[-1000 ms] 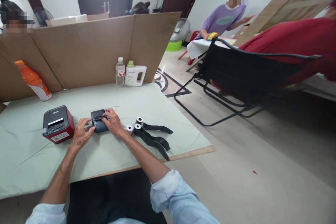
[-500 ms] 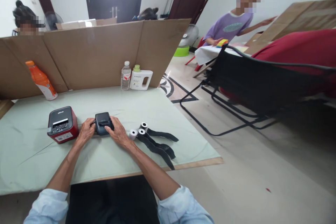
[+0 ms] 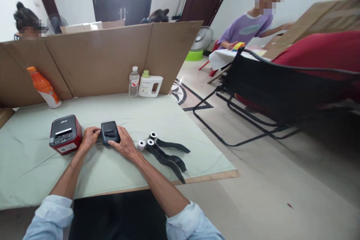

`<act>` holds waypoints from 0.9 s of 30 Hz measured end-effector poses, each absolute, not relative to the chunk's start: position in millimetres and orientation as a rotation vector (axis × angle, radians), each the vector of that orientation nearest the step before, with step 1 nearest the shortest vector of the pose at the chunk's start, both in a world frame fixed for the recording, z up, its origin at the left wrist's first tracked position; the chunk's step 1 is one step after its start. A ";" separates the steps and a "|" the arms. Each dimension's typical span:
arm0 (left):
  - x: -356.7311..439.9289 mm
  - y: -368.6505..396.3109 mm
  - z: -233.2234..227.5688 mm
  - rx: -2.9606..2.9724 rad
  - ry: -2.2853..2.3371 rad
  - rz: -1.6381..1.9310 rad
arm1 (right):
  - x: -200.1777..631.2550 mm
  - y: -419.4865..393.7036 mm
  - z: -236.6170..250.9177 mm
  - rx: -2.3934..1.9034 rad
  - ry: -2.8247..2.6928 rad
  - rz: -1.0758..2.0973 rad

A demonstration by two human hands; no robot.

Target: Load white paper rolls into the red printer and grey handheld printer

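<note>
A small black portable printer (image 3: 109,132) lies on the green-covered table in front of me. My right hand (image 3: 125,143) wraps its right side, with the thumb along the near edge. Close to the printer's left side is my left hand (image 3: 91,137), its fingertips pinched together; whatever they may hold is too small to make out. Just left of that hand stands a larger red and black printer (image 3: 66,134) with a label on its front. Right of my right hand, paper rolls (image 3: 150,142) sit grouped, dark strips trailing from them toward the table's front edge.
An upright cardboard panel (image 3: 104,60) backs the table (image 3: 197,150). Before it stand an orange bottle (image 3: 45,88), a clear water bottle (image 3: 134,82) and a white jug (image 3: 150,84). A black folding chair (image 3: 253,86) is at right. Other people are beyond the panel and the chair.
My left hand has drawn slightly left, leaving a small gap beside the portable printer. My right thumb has slid from the printer's top toward its near edge.
</note>
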State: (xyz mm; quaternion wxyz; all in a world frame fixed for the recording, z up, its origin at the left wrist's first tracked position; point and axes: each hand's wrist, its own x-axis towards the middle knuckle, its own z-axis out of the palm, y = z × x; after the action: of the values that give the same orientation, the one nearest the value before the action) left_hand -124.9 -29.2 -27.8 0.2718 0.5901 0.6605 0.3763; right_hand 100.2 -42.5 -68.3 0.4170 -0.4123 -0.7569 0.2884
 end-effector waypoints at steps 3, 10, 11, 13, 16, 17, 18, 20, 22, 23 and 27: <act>-125.1 -26.2 -28.1 1.471 1.735 1.018 | 100.9 -41.9 -69.8 -1.029 -1.917 0.728; -119.6 -24.2 -28.1 1.316 1.631 1.059 | 101.5 -43.0 -70.6 -1.045 -1.929 0.755; -119.2 -23.9 -27.8 1.301 1.620 1.059 | 101.7 -43.4 -70.1 -1.047 -1.929 0.753; -119.1 -23.2 -27.0 1.276 1.600 1.056 | 101.9 -43.9 -69.2 -1.047 -1.932 0.752; -119.0 -22.2 -26.0 1.250 1.580 1.051 | 101.8 -44.0 -68.4 -1.054 -1.938 0.760; -118.8 -21.9 -25.8 1.239 1.571 1.050 | 101.7 -43.9 -68.3 -1.058 -1.939 0.762; -118.5 -21.8 -25.7 1.226 1.558 1.052 | 101.5 -43.8 -68.1 -1.062 -1.939 0.764; -117.6 -22.1 -25.4 1.193 1.526 1.065 | 101.1 -43.9 -67.5 -1.074 -1.933 0.766; -116.5 -22.8 -25.0 1.157 1.509 1.076 | 101.1 -44.4 -66.8 -1.080 -1.927 0.772; -116.0 -23.3 -24.7 1.143 1.507 1.078 | 101.2 -44.8 -66.5 -1.079 -1.924 0.772; -114.4 -24.7 -23.6 1.102 1.488 1.089 | 102.0 -45.5 -67.9 -1.076 -1.916 0.757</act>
State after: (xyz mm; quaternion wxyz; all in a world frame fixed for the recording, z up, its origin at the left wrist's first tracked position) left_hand -114.4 -24.7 -23.6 0.4765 0.4511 0.6090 0.4456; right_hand 102.0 -45.5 -67.9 0.3973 -0.4248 -0.7566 0.2988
